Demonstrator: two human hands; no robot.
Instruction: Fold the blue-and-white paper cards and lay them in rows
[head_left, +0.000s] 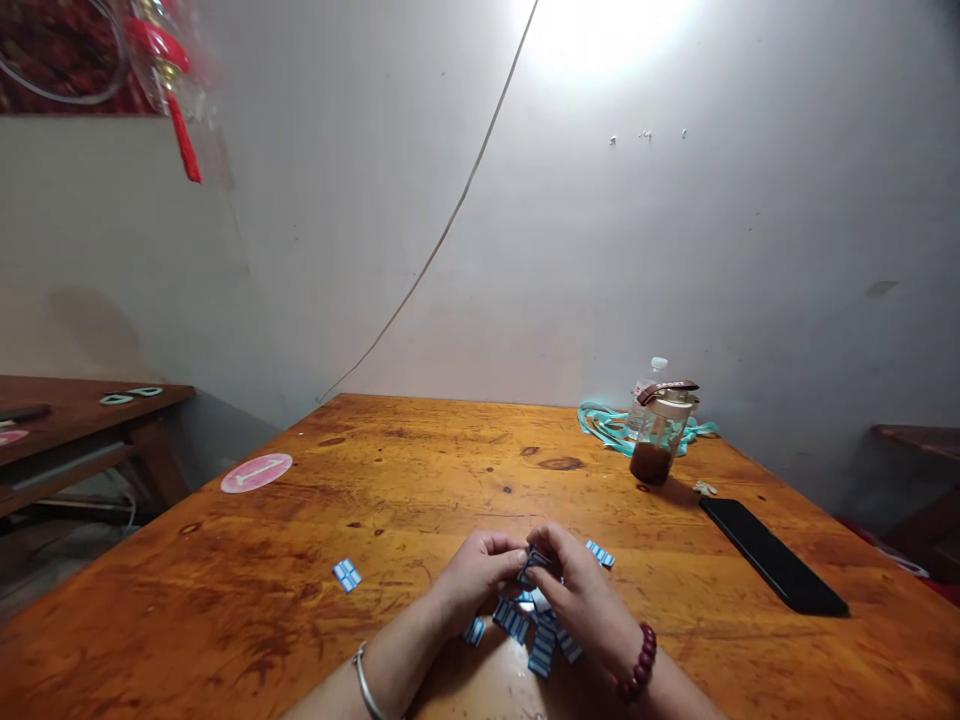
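My left hand (480, 575) and my right hand (581, 590) meet over the near middle of the wooden table (420, 470), fingers pinched together on one small blue-and-white card (537, 565). Several more of these small cards (529, 625) lie in a loose heap under and between my wrists. One card (347, 575) lies apart to the left, another (600, 553) just right of my right hand. A silver bangle is on my left wrist, a dark red bead bracelet on my right.
A black phone (772, 567) lies at the right. A jar with brown liquid (660, 435), a plastic bottle and a teal cord (604, 425) stand at the back right. A pink round sticker (256, 472) is near the left edge. Another table (75, 415) stands at left.
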